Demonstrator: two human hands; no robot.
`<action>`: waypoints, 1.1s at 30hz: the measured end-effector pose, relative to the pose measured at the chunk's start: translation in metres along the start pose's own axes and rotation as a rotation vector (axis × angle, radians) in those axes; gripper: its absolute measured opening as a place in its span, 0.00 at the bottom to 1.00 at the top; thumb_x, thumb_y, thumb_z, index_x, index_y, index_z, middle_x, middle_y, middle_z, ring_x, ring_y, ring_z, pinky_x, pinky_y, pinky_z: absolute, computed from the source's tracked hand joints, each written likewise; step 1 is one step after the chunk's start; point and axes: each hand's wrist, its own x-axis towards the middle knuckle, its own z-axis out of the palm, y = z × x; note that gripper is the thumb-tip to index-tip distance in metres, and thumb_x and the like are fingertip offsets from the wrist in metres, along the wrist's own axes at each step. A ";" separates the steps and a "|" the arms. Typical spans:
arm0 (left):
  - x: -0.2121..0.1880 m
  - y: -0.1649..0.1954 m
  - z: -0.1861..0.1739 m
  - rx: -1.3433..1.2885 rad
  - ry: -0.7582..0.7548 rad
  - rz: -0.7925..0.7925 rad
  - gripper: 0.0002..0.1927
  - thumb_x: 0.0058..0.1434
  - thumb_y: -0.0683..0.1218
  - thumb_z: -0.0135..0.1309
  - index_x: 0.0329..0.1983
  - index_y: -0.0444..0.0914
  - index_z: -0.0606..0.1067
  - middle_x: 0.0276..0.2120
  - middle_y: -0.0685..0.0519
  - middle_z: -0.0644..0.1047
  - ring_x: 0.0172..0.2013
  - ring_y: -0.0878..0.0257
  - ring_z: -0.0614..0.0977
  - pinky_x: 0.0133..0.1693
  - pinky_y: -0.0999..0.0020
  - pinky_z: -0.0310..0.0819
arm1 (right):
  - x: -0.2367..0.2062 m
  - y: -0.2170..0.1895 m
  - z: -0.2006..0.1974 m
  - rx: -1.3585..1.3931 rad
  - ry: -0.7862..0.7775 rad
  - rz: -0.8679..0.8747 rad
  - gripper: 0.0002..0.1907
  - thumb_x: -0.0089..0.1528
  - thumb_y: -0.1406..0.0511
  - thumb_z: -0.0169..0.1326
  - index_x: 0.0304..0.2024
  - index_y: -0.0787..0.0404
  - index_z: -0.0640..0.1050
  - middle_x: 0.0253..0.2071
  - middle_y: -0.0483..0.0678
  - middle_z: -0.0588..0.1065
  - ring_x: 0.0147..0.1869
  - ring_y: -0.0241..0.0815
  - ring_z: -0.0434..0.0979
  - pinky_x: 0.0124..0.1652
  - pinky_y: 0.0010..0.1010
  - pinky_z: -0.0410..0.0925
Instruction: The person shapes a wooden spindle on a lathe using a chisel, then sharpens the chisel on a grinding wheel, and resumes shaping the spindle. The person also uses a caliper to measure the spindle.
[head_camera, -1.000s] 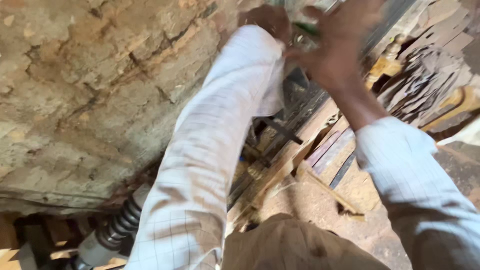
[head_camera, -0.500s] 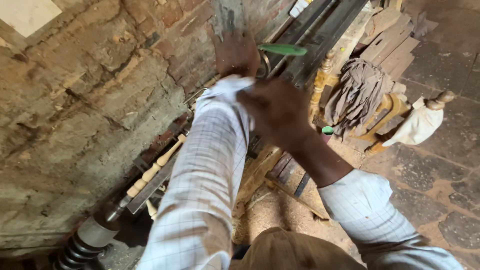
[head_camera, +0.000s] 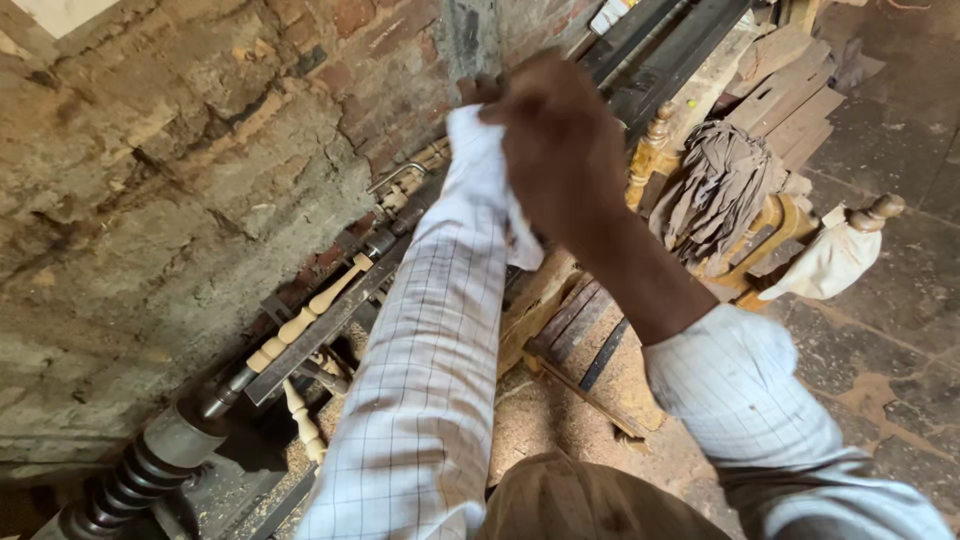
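Green tool gone; right hand (head_camera: 560, 150) at cuff (head_camera: 478, 140)

A pale, cream-coloured rectangular sheet (head_camera: 50, 14) sits flat on the brick wall (head_camera: 150, 200) at the top left corner of the view, cut off by the frame edge; whether it is a sign or a bare patch cannot be told. Near the top edge, right of centre, a small white oblong label or tag (head_camera: 607, 16) lies against the dark metal rails (head_camera: 660, 50), tilted, too small to make out. No packages or screens show
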 end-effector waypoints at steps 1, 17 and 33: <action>-0.004 0.001 0.001 -0.014 -0.015 -0.009 0.18 0.63 0.52 0.51 0.51 0.39 0.76 0.46 0.47 0.81 0.49 0.48 0.80 0.54 0.42 0.66 | -0.002 -0.006 -0.001 0.075 -0.024 -0.118 0.10 0.70 0.69 0.55 0.53 0.62 0.75 0.48 0.55 0.79 0.50 0.46 0.83 0.46 0.34 0.79; -0.019 -0.028 -0.001 0.011 -0.027 -0.196 0.17 0.67 0.52 0.47 0.51 0.39 0.76 0.42 0.48 0.82 0.44 0.50 0.83 0.51 0.47 0.69 | -0.068 0.010 0.031 0.606 0.049 0.194 0.13 0.70 0.72 0.56 0.57 0.64 0.77 0.57 0.53 0.76 0.58 0.42 0.79 0.57 0.34 0.76; -0.039 -0.011 0.002 -0.048 0.141 -0.032 0.19 0.62 0.50 0.49 0.51 0.34 0.75 0.37 0.43 0.83 0.37 0.46 0.85 0.40 0.42 0.73 | -0.070 -0.006 0.035 -0.045 0.074 -0.020 0.09 0.63 0.72 0.59 0.46 0.59 0.83 0.44 0.45 0.82 0.41 0.40 0.81 0.41 0.34 0.76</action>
